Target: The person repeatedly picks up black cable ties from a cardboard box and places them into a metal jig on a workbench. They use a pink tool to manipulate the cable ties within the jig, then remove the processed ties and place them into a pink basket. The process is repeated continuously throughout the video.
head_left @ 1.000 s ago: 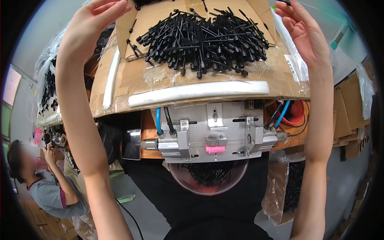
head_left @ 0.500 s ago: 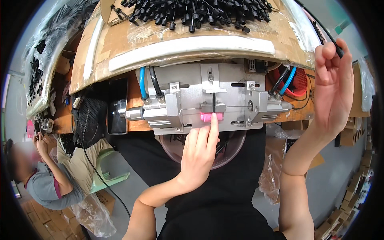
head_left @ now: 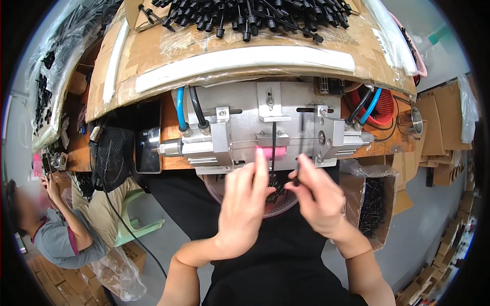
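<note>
At lower centre, the right hand (head_left: pixel 320 198) pinches a slim, blurred black rod (head_left: pixel 302 125). Across a narrow gap, the left hand (head_left: pixel 242 206) has an unclear grip.

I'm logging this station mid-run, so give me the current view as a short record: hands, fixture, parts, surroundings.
Left hand: index fingertip at the pink block; contact unclear
Right hand: blurred, pinching a thin black stick
Fixture: metal plate; a black rod crosses the pink block
Parts: heap of black pieces on cardboard; more in the bowl below the plate
Surroundings: another person at far left; red basket right of the fixture
</note>
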Available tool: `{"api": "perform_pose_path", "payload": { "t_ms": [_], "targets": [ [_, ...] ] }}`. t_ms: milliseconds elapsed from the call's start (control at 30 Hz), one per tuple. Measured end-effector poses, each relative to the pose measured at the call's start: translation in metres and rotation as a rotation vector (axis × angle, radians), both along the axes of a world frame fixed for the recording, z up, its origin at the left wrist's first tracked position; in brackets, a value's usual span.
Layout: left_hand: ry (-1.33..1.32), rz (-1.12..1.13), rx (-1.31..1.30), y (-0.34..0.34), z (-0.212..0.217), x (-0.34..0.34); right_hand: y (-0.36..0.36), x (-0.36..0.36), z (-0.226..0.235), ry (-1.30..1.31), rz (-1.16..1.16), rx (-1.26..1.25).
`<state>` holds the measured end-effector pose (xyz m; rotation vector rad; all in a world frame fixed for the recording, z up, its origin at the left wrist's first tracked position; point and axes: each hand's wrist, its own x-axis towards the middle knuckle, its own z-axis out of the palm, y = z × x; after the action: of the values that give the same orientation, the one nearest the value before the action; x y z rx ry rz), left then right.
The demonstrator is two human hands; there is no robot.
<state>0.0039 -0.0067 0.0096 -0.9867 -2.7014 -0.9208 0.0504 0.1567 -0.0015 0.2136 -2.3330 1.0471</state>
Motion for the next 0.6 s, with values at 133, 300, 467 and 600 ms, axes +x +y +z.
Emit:
{"api": "perform_pose_path", "payload": {
  "t_ms": [133,300,467,600],
  "targets": [
    [0.038,0.068,0.002,-0.020,0.021,-0.005,-0.017,-0.002,-0.023,-0.035,0.021,0.100],
    [0.036,0.074,0.014,-0.025,0.019,-0.004,-0.023,-0.012,-0.028,-0.062,0.021,0.121],
    [0.012,0.073,0.036,-0.027,0.024,-0.012,-0.019,-0.010,-0.020,-0.130,0.019,0.168],
    [0.077,0.023,0.058,-0.023,0.051,-0.040,0.011,-0.020,0.031,-0.127,0.094,0.255]
  ]
}}
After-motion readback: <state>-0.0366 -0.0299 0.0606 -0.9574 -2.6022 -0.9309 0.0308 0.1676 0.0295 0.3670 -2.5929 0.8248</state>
